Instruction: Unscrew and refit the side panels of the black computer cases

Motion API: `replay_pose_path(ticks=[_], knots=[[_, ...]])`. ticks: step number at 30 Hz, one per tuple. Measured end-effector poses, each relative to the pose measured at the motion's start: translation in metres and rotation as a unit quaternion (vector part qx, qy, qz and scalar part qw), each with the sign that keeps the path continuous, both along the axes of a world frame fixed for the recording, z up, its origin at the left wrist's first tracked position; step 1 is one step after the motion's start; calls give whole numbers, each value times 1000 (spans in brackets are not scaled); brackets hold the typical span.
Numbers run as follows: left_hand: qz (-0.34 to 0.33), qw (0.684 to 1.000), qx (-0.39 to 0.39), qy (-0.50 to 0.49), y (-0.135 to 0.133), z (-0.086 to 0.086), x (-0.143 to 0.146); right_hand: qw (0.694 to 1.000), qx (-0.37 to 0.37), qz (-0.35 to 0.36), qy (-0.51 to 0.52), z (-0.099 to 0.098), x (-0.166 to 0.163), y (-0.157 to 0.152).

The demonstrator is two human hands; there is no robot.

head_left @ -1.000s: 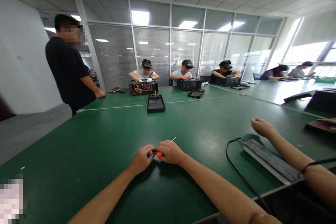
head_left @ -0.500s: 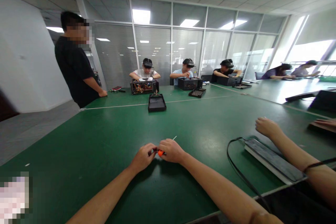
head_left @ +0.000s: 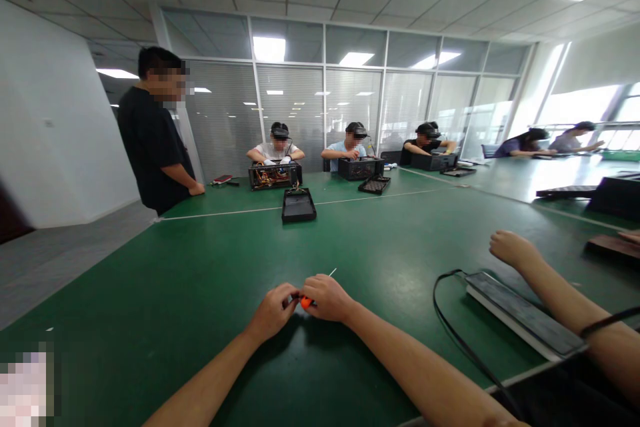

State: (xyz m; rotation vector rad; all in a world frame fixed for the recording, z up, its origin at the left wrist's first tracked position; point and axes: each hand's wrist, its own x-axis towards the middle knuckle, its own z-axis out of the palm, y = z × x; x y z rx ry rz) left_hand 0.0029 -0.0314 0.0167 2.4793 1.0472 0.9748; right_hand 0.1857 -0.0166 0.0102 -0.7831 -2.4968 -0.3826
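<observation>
My right hand (head_left: 327, 298) is closed over what looks like a screwdriver (head_left: 306, 303), its orange handle end showing below the fingers. From the far side of that hand a thin pale shaft (head_left: 333, 273) sticks out. My left hand (head_left: 275, 310) sits right beside it, thumb and fingertips pinched together near the orange end. Something small and dark shows between the two hands; the fingers hide what it is. Both hands are held low over the green table (head_left: 225, 267).
On the right a power strip (head_left: 525, 313) with a black cable (head_left: 445, 317) lies near another person's arm (head_left: 555, 280). Across the table, people work at open computer cases (head_left: 274, 176). A black panel (head_left: 299, 205) lies in front of one. A person (head_left: 155, 133) stands at the left edge.
The view has tilted slightly upward, so the scene sits a little lower. Both hands keep nearly the same pose around the orange-ended tool.
</observation>
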Motion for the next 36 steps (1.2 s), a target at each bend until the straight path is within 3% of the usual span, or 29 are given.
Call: replay_pose_path(ticks=[36], knots=[[0, 1000, 5, 6, 2, -1, 0, 1000, -8, -5, -10, -1, 0, 1]])
